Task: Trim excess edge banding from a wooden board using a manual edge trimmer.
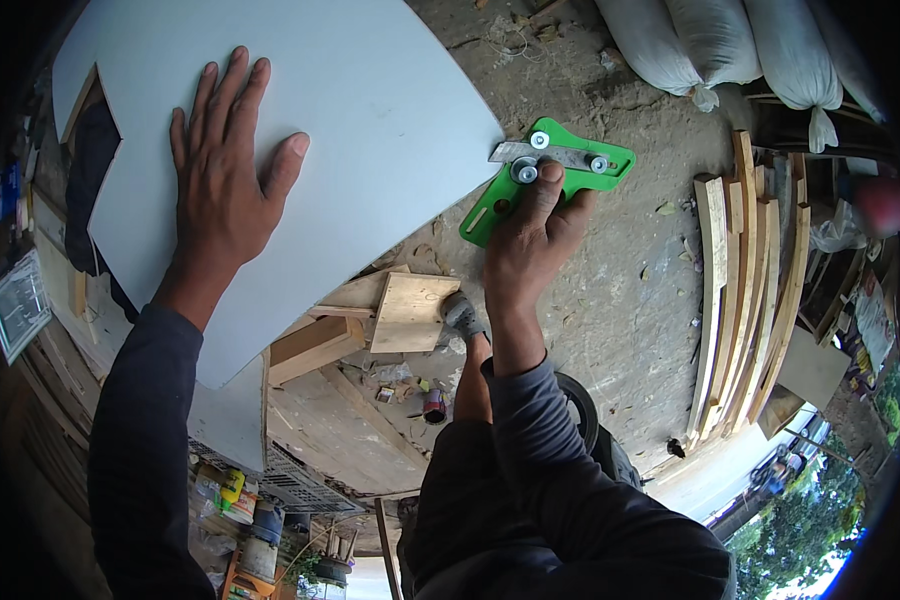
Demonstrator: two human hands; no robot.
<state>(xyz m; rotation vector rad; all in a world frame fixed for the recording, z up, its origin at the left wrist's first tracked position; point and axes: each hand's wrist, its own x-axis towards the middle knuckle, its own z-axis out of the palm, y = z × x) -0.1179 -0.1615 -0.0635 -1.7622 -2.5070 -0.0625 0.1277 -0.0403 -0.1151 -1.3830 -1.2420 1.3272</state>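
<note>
My left hand (225,190) lies flat on a large white board (370,130), its fingers stretched out and thumb spread. Just off the board's right-hand corner, my right hand (530,250) grips a green edge trimmer (582,181), thumb pressing near one of its bolts. This tool is a flat green plate with a grey metal blade (567,155) fixed by several round bolts. The blade's tip points left and sits at the board's corner; whether it touches cannot be told. My palm and curled fingers hide part of the plate.
Long wooden strips (740,300) lie stacked on the concrete floor (630,290) at the right. White sacks (710,45) stand at the far right. Below the board are a plywood piece (410,312), my shoe (462,314) and a wheel (578,405). A notch (95,160) cuts the board's left edge.
</note>
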